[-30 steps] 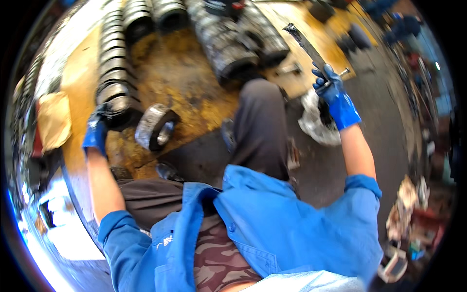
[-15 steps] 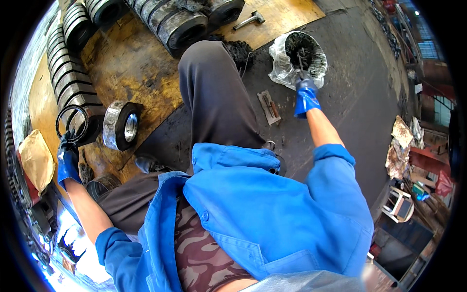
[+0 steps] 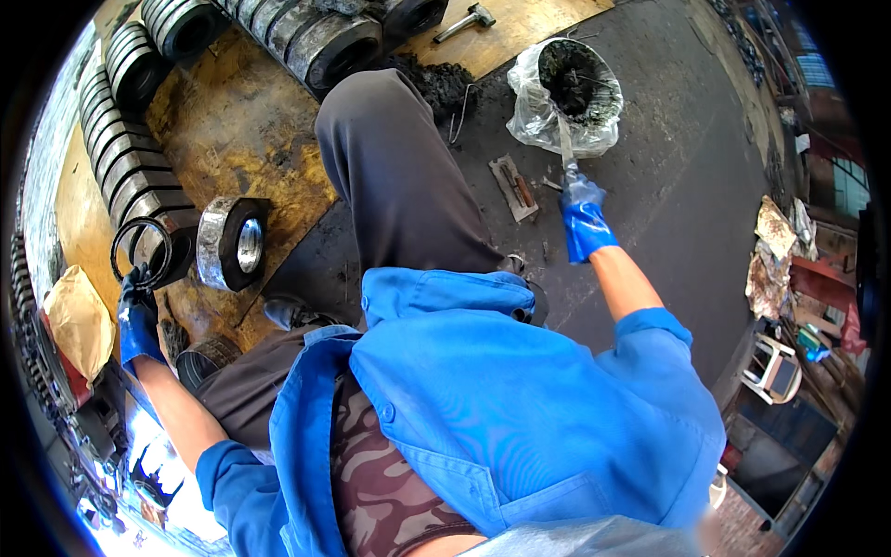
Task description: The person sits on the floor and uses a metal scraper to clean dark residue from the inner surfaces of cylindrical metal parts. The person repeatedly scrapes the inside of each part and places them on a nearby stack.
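My left hand (image 3: 139,320), in a blue rubber glove, pinches a thin black ring (image 3: 114,251) at its lower edge. The ring stands upright in front of the end of a long row of dark metal rings (image 3: 139,176). Close by on the board is a thick ring (image 3: 215,243) with a shiny bore. Over on the right, my gloved right hand (image 3: 583,209) is closed around a flat scraper (image 3: 566,139). Its blade reaches the near rim of a white bucket (image 3: 605,141) lined with clear plastic. Black, grease-like paste (image 3: 566,79) coats the inside.
More thick ring stacks (image 3: 325,46) lie on the stained board (image 3: 241,111). A T-shaped metal tool (image 3: 464,23) rests at its far edge, near a dark clump (image 3: 436,88). On the dark floor is a small flat piece (image 3: 513,188). A tan paper-like piece (image 3: 79,325) lies far left.
My right hand has drawn back toward me, bringing the scraper out of the bucket's middle to its near rim. My left hand and the black ring have shifted slightly.
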Available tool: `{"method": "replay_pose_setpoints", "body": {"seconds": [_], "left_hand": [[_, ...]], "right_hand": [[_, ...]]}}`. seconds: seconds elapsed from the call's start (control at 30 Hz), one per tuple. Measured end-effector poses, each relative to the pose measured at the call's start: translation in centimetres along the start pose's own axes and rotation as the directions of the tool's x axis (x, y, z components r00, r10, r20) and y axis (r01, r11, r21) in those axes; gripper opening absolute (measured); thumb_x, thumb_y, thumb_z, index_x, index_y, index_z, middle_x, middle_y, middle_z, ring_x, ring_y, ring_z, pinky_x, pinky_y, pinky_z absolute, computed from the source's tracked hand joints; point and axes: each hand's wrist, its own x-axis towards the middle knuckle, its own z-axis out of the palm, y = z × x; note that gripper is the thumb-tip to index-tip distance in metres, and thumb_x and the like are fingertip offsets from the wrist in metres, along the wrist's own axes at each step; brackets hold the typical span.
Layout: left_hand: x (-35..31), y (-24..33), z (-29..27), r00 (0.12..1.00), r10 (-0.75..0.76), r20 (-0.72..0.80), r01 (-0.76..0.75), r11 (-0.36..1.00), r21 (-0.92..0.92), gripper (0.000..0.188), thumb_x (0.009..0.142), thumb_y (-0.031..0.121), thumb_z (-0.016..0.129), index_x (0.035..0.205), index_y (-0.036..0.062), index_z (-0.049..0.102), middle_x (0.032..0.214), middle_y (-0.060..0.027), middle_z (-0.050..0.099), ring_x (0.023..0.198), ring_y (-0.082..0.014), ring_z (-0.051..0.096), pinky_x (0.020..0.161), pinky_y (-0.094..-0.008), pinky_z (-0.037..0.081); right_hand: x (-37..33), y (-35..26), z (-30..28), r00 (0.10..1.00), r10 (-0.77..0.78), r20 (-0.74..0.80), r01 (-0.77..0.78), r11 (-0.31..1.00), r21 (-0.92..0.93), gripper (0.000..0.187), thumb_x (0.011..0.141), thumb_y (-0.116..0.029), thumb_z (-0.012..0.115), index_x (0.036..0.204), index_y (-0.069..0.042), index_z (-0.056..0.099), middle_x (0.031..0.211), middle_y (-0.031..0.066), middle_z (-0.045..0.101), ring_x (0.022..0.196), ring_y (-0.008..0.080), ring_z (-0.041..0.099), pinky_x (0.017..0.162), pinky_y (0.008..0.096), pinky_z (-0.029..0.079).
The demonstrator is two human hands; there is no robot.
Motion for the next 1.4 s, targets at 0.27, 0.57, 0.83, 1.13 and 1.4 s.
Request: {"method": "replay_pose_setpoints", "body": {"seconds": [0.27,0.57,0.83,1.13,1.4], "left_hand": [[3.3,0.1,-6.1,0.916,0.204,0.346,-0.270,0.951,0.153,0.034,0.099,0.021,0.047,0.127,0.0027,0.052,0.129,-0.0099,0.060,0.115,-0.0182,0.059,0.085,-0.0192,0.046],[-4.9,0.4,-6.5,0.962,0.217,0.163,-0.210,0.976,-0.060,0.028,0.099,0.021,0.047,0.121,0.0062,0.054,0.128,-0.0091,0.060,0.096,-0.0170,0.058,0.075,-0.0263,0.047],[-12.4,4.6,6.4,0.953,0.268,0.140,-0.125,0.771,-0.624,0.026,0.100,0.031,0.047,0.115,0.0114,0.056,0.125,-0.0078,0.062,0.074,-0.0153,0.058,0.058,-0.0315,0.049],[-13.2,7.1,8.2,0.827,0.544,0.144,-0.038,0.309,-0.950,0.022,0.095,0.029,0.052,0.103,0.0161,0.068,0.121,-0.0044,0.065,0.102,-0.0207,0.062,0.063,-0.0321,0.049],[-18.4,8.8,12.5,0.712,0.677,0.187,0.040,0.226,-0.973,0.025,0.089,0.027,0.055,0.107,0.0194,0.070,0.116,-0.0035,0.068,0.114,-0.0256,0.059,0.086,-0.0398,0.049]], "right_hand": [[4.9,6.6,2.2,0.988,0.154,-0.016,0.025,-0.058,0.998,0.034,0.096,-0.025,0.050,0.125,-0.008,0.054,0.092,0.0086,0.071,0.067,0.0228,0.065,0.057,0.0366,0.052],[0.4,-1.3,6.9,0.979,-0.050,0.197,-0.196,-0.482,0.854,0.050,0.093,-0.040,0.041,0.132,-0.011,0.053,0.084,-0.0028,0.059,0.067,0.0166,0.053,0.054,0.0293,0.039],[0.7,8.3,16.3,0.986,-0.101,0.130,-0.159,-0.776,0.610,0.035,0.096,-0.033,0.049,0.118,-0.008,0.060,0.069,-0.0052,0.055,0.050,0.0034,0.041,0.043,0.0215,0.038],[13.1,-13.9,-25.0,0.404,-0.576,-0.711,-0.420,-0.807,0.415,0.047,0.099,-0.024,0.046,0.138,0.002,0.041,0.064,-0.0017,0.038,0.050,0.0068,0.031,0.049,0.0249,0.027],[-14.3,-41.8,-34.5,0.132,-0.898,-0.419,-0.656,-0.396,0.643,0.042,0.091,-0.038,0.062,0.110,-0.002,0.052,0.079,0.0098,0.066,0.053,0.0116,0.061,0.047,0.0218,0.051]]}}
